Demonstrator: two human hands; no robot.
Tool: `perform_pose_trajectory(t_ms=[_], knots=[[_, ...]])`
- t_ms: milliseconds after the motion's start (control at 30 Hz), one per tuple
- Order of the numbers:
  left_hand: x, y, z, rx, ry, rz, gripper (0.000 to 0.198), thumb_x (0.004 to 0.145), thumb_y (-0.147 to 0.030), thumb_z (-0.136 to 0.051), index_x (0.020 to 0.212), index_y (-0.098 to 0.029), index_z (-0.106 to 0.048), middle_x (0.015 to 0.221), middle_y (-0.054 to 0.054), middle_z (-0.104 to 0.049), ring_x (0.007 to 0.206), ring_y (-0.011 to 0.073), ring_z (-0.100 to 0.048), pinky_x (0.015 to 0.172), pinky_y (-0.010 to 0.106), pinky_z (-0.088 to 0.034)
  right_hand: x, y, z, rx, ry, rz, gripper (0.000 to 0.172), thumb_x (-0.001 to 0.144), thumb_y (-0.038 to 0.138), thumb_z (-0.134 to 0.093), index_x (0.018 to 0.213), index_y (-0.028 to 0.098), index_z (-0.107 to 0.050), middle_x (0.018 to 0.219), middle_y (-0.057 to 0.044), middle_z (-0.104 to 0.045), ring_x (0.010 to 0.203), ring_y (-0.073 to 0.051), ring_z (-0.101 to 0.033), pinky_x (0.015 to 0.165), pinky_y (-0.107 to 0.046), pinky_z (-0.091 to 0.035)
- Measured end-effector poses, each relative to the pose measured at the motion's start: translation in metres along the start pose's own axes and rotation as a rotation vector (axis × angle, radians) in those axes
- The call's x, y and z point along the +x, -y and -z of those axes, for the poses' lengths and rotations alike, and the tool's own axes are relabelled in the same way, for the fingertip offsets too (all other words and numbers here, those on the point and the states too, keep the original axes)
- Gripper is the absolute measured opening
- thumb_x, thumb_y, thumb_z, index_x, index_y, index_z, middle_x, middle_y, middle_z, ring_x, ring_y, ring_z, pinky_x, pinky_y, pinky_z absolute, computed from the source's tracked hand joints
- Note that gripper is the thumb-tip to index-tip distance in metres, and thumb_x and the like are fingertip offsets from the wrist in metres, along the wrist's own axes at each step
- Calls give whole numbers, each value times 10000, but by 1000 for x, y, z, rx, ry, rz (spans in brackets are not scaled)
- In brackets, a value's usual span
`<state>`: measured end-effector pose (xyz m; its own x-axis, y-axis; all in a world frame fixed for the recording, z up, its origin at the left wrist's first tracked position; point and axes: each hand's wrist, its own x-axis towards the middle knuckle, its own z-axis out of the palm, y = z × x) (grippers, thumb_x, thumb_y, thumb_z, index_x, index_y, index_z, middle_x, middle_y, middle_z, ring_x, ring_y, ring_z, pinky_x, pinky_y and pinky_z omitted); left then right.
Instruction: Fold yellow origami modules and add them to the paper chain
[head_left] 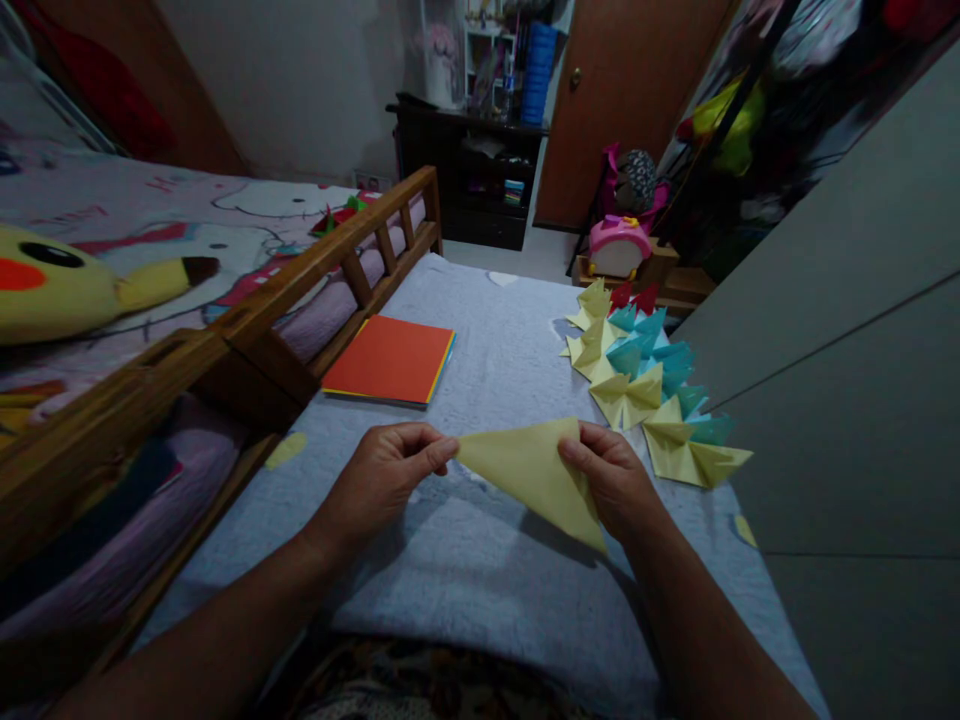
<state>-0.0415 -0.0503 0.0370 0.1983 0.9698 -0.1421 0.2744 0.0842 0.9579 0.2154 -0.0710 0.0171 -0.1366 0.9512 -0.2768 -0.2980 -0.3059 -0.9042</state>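
Observation:
A yellow paper folded into a triangle (534, 470) hangs just above the grey-blue blanket (480, 330). My left hand (390, 475) pinches its left tip between thumb and fingers. My right hand (615, 478) grips the paper's right edge, thumb on top. Both hands are closed on the paper.
A stack of square coloured papers (390, 360), orange on top, lies ahead on the left. Several folded yellow, teal and red paper pieces (645, 385) lie in a row on the right beside a grey wall. A wooden bed rail (300, 290) runs along the left, with a yellow plush toy (67, 285) behind.

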Motion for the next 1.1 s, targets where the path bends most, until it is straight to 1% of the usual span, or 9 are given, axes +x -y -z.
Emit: perform_pose_trajectory(t_ms=[233,500,767,933,1033,1100], knots=[[-2,1,0,17,-5,7,348,830,-462,-659,625,-181,-654,604,-7,-573,621,150,-488,622,274,-369,0,0,-2,7,-25,-2,342,686,485,-848,847,194,-772,711,-37,-743,547,-151,-640,532,-241,-498],[-3,1,0,19,-9,-6,345,824,-467,-664,619,-190,-654,605,-1,-582,613,153,-497,605,268,-381,0,-1,-1,6,-18,-3,331,718,493,-822,867,202,-773,724,-41,-746,546,-152,-636,533,-246,-492],[-3,-1,-1,11,-1,-3,341,813,-461,-670,602,-194,-660,590,1,-586,603,152,-503,594,265,-388,1,-3,-1,12,-34,-4,331,708,497,-826,843,200,-770,692,-38,-734,532,-152,-618,515,-251,-473],[-5,-2,-2,0,-10,0,349,803,-466,-671,584,-195,-648,577,1,-581,597,153,-498,589,262,-392,2,-4,-1,18,-12,7,317,732,496,-805,852,206,-769,703,-40,-737,544,-163,-628,523,-261,-477],[-4,-2,-1,11,5,-6,353,811,-463,-665,585,-193,-640,586,2,-590,607,155,-514,609,265,-410,2,-3,-1,-7,-24,6,327,718,503,-812,822,197,-761,676,-34,-723,522,-149,-611,511,-249,-472],[-3,-1,0,23,46,-15,340,823,-464,-653,616,-194,-655,613,10,-612,627,165,-542,625,272,-430,1,-1,-1,-26,-34,-8,338,702,508,-822,796,191,-754,652,-27,-708,503,-137,-596,490,-235,-457]])
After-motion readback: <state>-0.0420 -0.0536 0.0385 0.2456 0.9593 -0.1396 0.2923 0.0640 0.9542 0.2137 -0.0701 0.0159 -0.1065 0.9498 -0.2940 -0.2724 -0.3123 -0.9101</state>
